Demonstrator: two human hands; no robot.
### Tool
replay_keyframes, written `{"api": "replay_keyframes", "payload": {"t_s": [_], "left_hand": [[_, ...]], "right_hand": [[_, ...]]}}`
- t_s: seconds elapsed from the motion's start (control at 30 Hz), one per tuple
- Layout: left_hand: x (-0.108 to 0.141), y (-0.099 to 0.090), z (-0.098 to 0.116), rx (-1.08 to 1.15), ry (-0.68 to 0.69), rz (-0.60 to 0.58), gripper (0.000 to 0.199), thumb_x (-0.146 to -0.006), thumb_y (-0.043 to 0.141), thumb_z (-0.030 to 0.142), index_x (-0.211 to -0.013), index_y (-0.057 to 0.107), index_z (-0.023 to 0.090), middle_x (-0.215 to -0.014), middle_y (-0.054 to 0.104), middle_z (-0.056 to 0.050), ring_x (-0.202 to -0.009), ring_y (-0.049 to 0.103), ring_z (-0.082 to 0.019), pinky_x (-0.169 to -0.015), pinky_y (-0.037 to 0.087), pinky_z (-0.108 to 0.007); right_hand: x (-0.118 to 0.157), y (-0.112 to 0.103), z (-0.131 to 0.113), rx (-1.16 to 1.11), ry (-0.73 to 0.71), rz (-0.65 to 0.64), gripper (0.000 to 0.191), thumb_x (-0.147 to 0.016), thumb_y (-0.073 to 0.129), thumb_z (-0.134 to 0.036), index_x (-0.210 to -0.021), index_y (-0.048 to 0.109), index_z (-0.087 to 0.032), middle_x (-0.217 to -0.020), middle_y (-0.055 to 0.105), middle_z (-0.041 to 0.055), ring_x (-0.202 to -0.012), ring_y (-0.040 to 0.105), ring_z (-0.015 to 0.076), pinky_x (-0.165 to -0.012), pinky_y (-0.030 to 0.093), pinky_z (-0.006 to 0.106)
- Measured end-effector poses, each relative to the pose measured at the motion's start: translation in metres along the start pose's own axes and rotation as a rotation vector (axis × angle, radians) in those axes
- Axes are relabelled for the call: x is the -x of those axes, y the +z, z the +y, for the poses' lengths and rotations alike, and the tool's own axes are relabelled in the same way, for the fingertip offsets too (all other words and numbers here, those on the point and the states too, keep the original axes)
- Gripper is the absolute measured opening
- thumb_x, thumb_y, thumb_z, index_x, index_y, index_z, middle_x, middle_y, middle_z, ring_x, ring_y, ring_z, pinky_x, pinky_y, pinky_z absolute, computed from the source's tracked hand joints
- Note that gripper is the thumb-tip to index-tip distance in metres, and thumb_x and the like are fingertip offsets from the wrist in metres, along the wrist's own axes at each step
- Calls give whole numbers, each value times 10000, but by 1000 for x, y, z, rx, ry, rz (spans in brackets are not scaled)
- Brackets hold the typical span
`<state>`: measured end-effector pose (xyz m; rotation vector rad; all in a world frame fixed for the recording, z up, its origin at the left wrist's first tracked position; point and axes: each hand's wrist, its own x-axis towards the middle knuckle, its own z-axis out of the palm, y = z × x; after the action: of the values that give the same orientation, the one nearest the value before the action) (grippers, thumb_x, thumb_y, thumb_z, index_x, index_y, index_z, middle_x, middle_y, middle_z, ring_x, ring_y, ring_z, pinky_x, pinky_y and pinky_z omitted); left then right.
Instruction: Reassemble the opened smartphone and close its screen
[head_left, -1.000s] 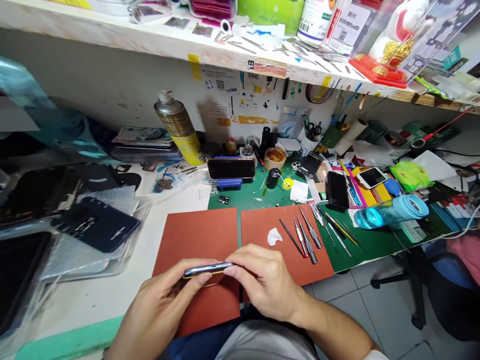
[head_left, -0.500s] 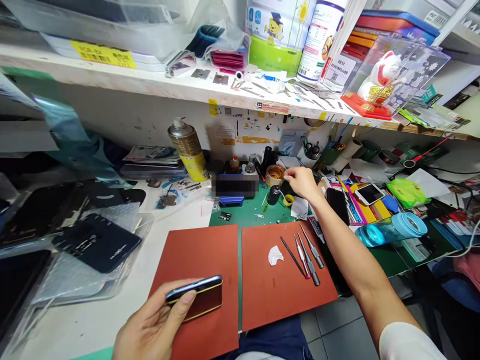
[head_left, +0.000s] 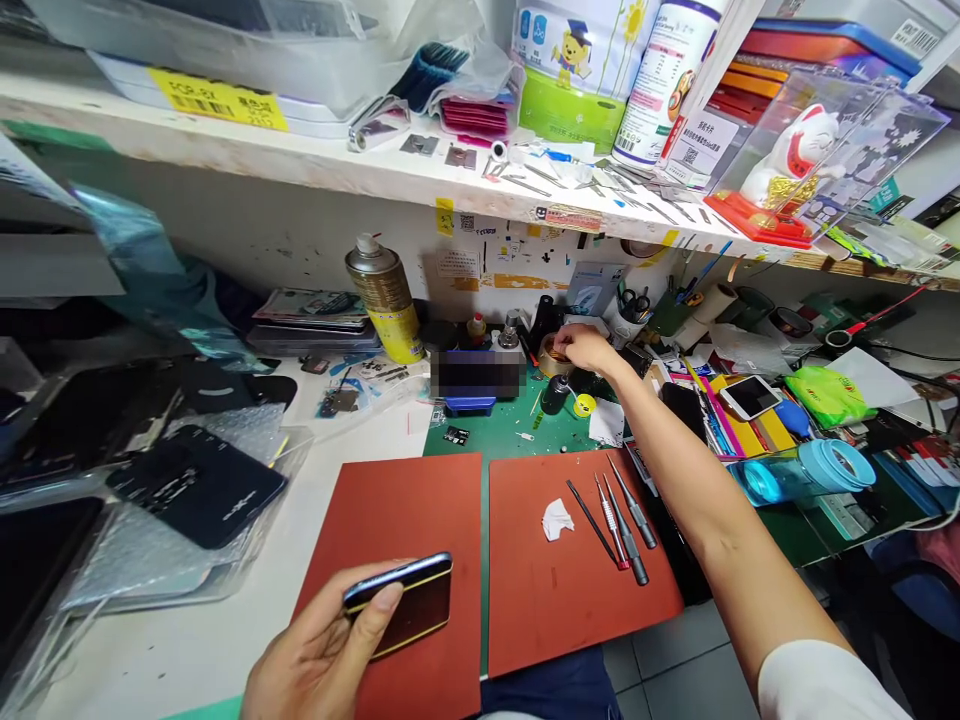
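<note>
My left hand [head_left: 322, 625] grips a smartphone [head_left: 412, 605] by its near end, thumb on top, above the left reddish-brown mat [head_left: 390, 520]. The phone is tilted; a yellow line runs along the edges of its dark face. At the back of the bench, my right hand [head_left: 583, 348] reaches down over a roll of tape [head_left: 553, 362]. Its fingers are pinched together at the roll's opening, and whatever they hold is hidden. A small black bottle [head_left: 555, 395] and a yellow round cap [head_left: 584, 405] are just in front of the roll.
On the right mat [head_left: 525, 610] lie several slim screwdriver-like tools [head_left: 626, 525] and a scrap of white paper [head_left: 557, 520]. A yellow spray can [head_left: 386, 300] stands at the back. To the right lies a blue bottle [head_left: 810, 470]. A loaded shelf [head_left: 300, 170] overhangs the bench.
My right hand has moved left and down, from beside the tape roll to over its opening. My left hand still holds the phone, and the whole view has shifted slightly.
</note>
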<state>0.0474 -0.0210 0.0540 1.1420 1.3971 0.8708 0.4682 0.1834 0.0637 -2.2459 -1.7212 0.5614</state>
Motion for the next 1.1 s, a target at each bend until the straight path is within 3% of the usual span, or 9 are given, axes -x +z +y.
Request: {"api": "replay_keyframes", "payload": {"t_s": [0.3, 0.47, 0.57, 0.63, 0.7, 0.77, 0.9, 0.97, 1.1], "left_hand": [[-6, 3, 2, 100, -4, -10, 476, -701, 910, 672, -836, 788, 232, -756, 797, -34, -609, 745, -226, -573, 660, -258], [-2, 7, 4, 114, 20, -4, 514, -741, 888, 681, -882, 795, 195, -733, 773, -45, -606, 729, -206, -533, 621, -234], [-2, 10, 2, 166, 34, -18, 512, -768, 887, 664, -912, 795, 181, -758, 772, -48, -665, 746, -201, -584, 623, -224], [-4, 11, -1, 191, 47, -31, 492, -822, 857, 649, -949, 795, 177, -841, 797, -69, -789, 782, -227, -643, 632, -229], [-4, 11, -4, 211, 58, -29, 455, -860, 841, 615, -978, 791, 179, -875, 800, -70, -825, 781, -225, -673, 633, -234], [-4, 11, -6, 235, 68, -28, 411, -891, 829, 576, -1005, 787, 183, -891, 797, -61, -803, 766, -207, -687, 633, -242], [-6, 11, -10, 269, 108, -42, 349, -926, 816, 516, -1030, 786, 184, -923, 793, -56, -801, 749, -192, -718, 631, -252], [-7, 12, -13, 279, 125, -43, 342, -929, 816, 509, -1036, 787, 185, -944, 791, -55, -826, 744, -189, -734, 628, -248], [-10, 13, -17, 295, 144, -50, 334, -940, 809, 499, -1064, 782, 190, -964, 785, -51, -863, 745, -189, -758, 624, -246]], "right_hand": [[1, 0, 13, -349, 114, 109, 398, -1046, 717, -399, -1372, 658, -180, -1389, 679, 115, -1177, 713, 273, -991, 630, 485], [7, -2, 10, -642, 102, 179, 388, -1052, 709, -398, -1378, 655, -193, -1397, 677, 110, -1179, 711, 268, -992, 630, 488], [18, -8, 7, -839, 81, 236, 373, -1055, 705, -396, -1365, 660, -193, -1378, 685, 108, -1155, 718, 257, -976, 636, 474], [29, -16, 4, -971, 46, 290, 320, -1048, 712, -390, -1278, 681, -170, -1199, 734, 75, -975, 740, 203, -844, 649, 385], [46, -25, -2, -1091, -6, 321, 240, -933, 806, -310, -1116, 710, -189, -859, 734, -3, -710, 700, 126, -641, 560, 229], [71, -30, -12, -1188, -70, 319, 271, -788, 872, -269, -1005, 721, -209, -709, 706, -35, -617, 669, 103, -543, 472, 183], [137, -22, -41, -1282, -149, 230, 323, -640, 913, -247, -932, 786, -189, -653, 734, -3, -620, 698, 125, -574, 525, 204], [168, -8, -56, -1350, -132, 40, 358, -637, 936, -218, -970, 808, -191, -697, 772, 16, -617, 715, 134, -546, 529, 203], [210, 21, -77, -1551, -34, -289, 324, -670, 947, -228, -960, 806, -209, -595, 732, -7, -569, 738, 160, -393, 396, 149]]}}
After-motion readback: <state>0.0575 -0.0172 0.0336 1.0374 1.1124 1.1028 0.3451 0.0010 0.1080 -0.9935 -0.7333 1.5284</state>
